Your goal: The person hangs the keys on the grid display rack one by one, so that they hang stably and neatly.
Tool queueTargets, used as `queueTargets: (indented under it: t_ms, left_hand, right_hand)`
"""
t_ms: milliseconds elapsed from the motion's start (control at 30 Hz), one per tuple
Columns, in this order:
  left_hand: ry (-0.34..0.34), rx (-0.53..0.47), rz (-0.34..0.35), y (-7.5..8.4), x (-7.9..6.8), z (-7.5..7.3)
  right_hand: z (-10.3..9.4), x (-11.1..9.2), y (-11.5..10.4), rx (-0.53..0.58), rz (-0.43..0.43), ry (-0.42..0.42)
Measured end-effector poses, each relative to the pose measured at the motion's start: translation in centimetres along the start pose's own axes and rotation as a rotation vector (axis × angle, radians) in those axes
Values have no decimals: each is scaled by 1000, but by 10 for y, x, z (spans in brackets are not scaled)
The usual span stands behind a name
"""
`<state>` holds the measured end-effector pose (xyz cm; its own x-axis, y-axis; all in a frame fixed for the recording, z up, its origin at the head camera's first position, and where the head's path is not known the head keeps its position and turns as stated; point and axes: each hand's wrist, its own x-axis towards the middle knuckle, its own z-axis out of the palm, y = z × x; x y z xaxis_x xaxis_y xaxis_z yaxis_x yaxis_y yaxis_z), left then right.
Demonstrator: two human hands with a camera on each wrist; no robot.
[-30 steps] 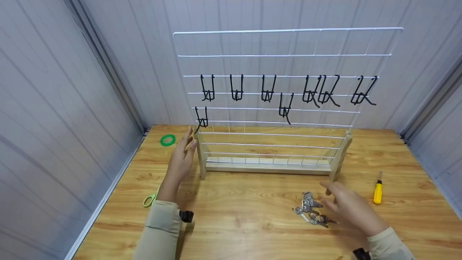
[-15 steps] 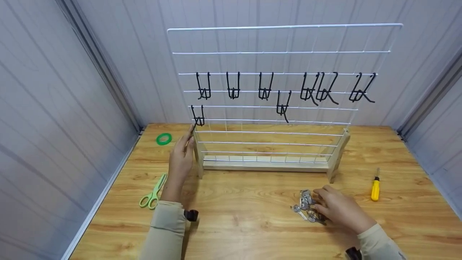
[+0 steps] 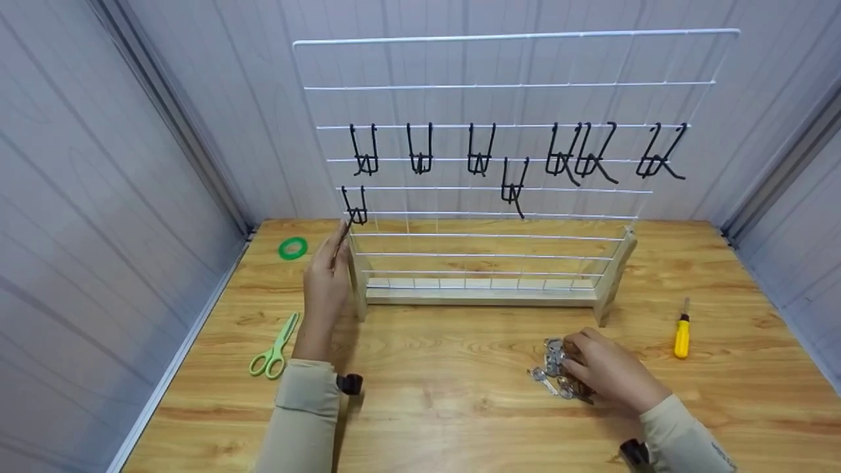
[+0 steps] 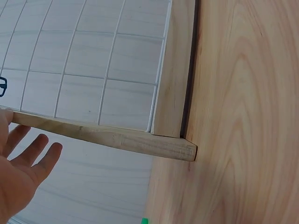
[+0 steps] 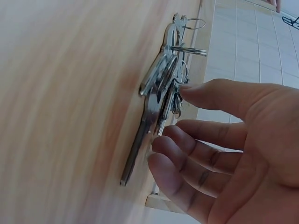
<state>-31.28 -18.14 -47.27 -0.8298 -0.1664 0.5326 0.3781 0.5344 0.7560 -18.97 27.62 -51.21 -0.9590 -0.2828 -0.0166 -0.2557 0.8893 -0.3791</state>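
My left hand (image 3: 325, 286) is at the left wooden post (image 3: 358, 286) of a white wire grid rack (image 3: 486, 234), just below a black hook (image 3: 355, 214). In the left wrist view, its loosely spread fingers (image 4: 41, 158) lie beside the wooden post (image 4: 121, 140). My right hand (image 3: 611, 368) is over a small pile of silver keys (image 3: 554, 358) on the table. Seen from the right wrist, the thumb overlaps the rings of the keys (image 5: 154, 105), and the bent fingers hang close by with a gap between them and the thumb.
Several black hooks (image 3: 479, 159) hang higher on the grid. Green scissors (image 3: 276, 351) and a green tape roll (image 3: 293, 248) lie left of the rack on the wooden table (image 3: 447, 407). A yellow-handled screwdriver (image 3: 682, 335) lies to the right. Panelled walls enclose the table.
My right hand has moved left onto the keys, its fingers now overlapping the pile. My left hand stays beside the post. The head view has shifted slightly, bringing the whole scissors into sight.
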Motion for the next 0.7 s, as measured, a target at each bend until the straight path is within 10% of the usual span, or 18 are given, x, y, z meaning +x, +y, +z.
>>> queueTargets:
  t_ms: [700]
  left_hand:
    - [-63, -202, -48, -8, 3, -2]
  right_hand:
    - [7, 21, 2, 156, 73, 6]
